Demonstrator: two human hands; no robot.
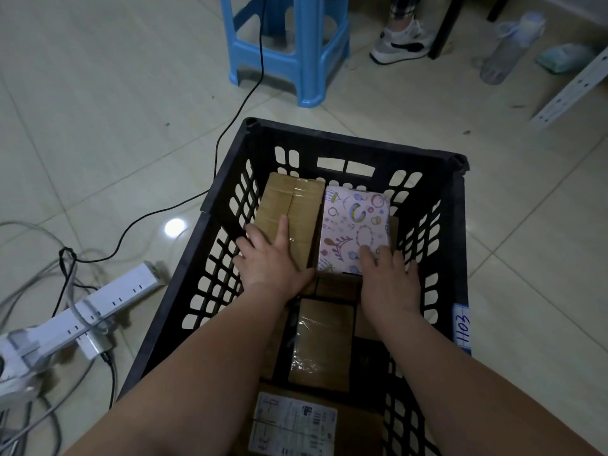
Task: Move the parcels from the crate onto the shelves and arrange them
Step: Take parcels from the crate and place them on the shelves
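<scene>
The left hand [269, 258] grips the cardboard box [292, 202] at the far left of the black crate [355, 139], fingers squeezed between box and slotted wall. The right hand [390, 274] holds the patterned parcel [353, 222] just beside it, fingers over its right edge. More parcels [320, 343] lie nearer. The crate stands on pale floor tiles [115, 110], near a blue stool [289, 51] and power strip [108, 297]

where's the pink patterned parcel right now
In the head view the pink patterned parcel lies at the far right of the black crate, beside a taped cardboard box, the right hand gripping its near edge.
</scene>
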